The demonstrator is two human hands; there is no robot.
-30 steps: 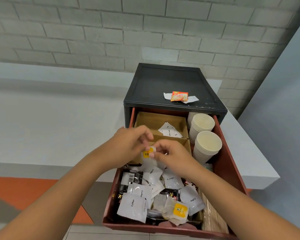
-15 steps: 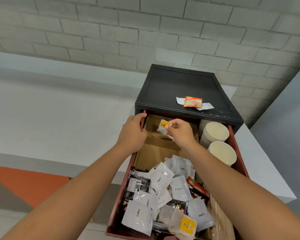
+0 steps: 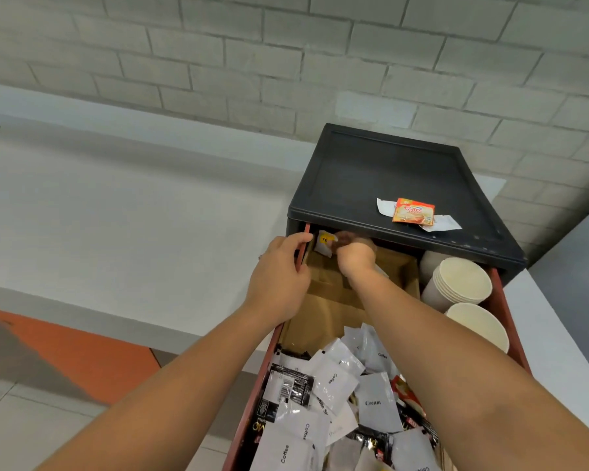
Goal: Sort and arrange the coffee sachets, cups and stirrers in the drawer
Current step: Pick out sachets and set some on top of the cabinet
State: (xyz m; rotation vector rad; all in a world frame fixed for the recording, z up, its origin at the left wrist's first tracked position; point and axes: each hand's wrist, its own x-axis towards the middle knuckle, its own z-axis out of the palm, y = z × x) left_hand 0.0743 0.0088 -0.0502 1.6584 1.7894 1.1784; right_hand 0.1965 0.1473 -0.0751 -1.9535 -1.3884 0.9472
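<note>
The red drawer point(image 3: 498, 290) is pulled out of a black cabinet point(image 3: 381, 178). My right hand point(image 3: 354, 254) pinches a white tea sachet with a yellow label point(image 3: 324, 242) at the back left of the drawer, above the far cardboard box point(image 3: 393, 263). My left hand point(image 3: 279, 277) grips the drawer's left rim. Several white and black coffee and cream sachets point(image 3: 337, 402) lie heaped in the front. Two stacks of paper cups point(image 3: 459, 283) stand along the right side. Stirrers are not visible.
An orange coffee sachet point(image 3: 412, 211) lies on white wrappers on top of the cabinet. A second cardboard box point(image 3: 320, 321) sits nearer me. A grey counter point(image 3: 133, 215) runs left, a brick wall stands behind, and orange floor shows below left.
My right hand has carried the yellow-labelled sachet from mid-drawer to the far back left corner. My left hand left the sachet and took hold of the drawer's left rim.
</note>
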